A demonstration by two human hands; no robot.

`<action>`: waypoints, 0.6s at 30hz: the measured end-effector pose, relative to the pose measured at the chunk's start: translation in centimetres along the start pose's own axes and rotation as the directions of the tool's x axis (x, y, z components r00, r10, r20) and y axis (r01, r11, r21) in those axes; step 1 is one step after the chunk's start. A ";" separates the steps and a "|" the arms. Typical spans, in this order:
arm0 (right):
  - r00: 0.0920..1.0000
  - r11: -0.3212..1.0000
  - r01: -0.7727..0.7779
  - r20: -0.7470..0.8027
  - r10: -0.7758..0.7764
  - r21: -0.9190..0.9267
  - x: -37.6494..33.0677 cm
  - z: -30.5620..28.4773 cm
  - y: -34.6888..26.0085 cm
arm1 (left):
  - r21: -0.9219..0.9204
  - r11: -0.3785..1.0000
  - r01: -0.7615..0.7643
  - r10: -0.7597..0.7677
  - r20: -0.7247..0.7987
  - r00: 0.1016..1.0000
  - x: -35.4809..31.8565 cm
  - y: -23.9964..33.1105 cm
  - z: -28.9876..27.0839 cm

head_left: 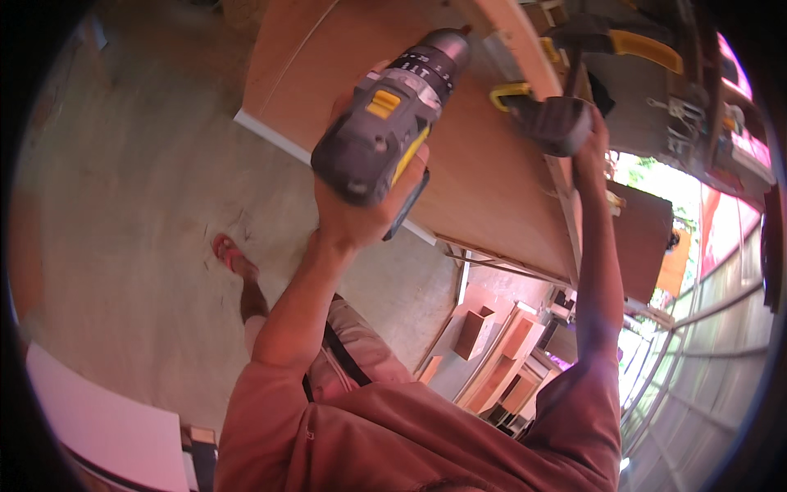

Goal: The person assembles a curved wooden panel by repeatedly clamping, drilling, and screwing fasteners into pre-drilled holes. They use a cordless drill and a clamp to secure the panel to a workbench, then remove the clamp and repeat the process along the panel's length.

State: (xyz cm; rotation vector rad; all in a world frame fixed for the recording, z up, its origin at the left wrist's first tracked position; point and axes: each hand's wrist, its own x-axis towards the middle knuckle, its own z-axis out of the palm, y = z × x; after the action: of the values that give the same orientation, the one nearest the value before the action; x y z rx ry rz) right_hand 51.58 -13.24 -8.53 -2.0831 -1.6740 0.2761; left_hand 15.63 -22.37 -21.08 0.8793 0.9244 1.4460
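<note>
Left grip [348, 215] wraps a chunky, ribbed-collared drill [369, 139]; right grip [590, 156] clasps a dark, rounded tool [559, 127].

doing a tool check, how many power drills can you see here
1: the grey, black and yellow power drill, held in the left hand. Others may be hidden from this view.
</note>
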 end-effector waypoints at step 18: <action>0.995 0.983 0.007 0.097 -0.025 0.184 0.4 -1.4 -2.0 | -0.220 0.951 -0.216 0.235 0.066 0.970 -9.5 -5.3 9.6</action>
State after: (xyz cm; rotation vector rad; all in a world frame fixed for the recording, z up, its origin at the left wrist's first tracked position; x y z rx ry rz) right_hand 50.50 -12.86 -6.30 -1.9475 -1.6523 0.5160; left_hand 27.22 -31.07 -22.06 0.9055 0.6020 1.6515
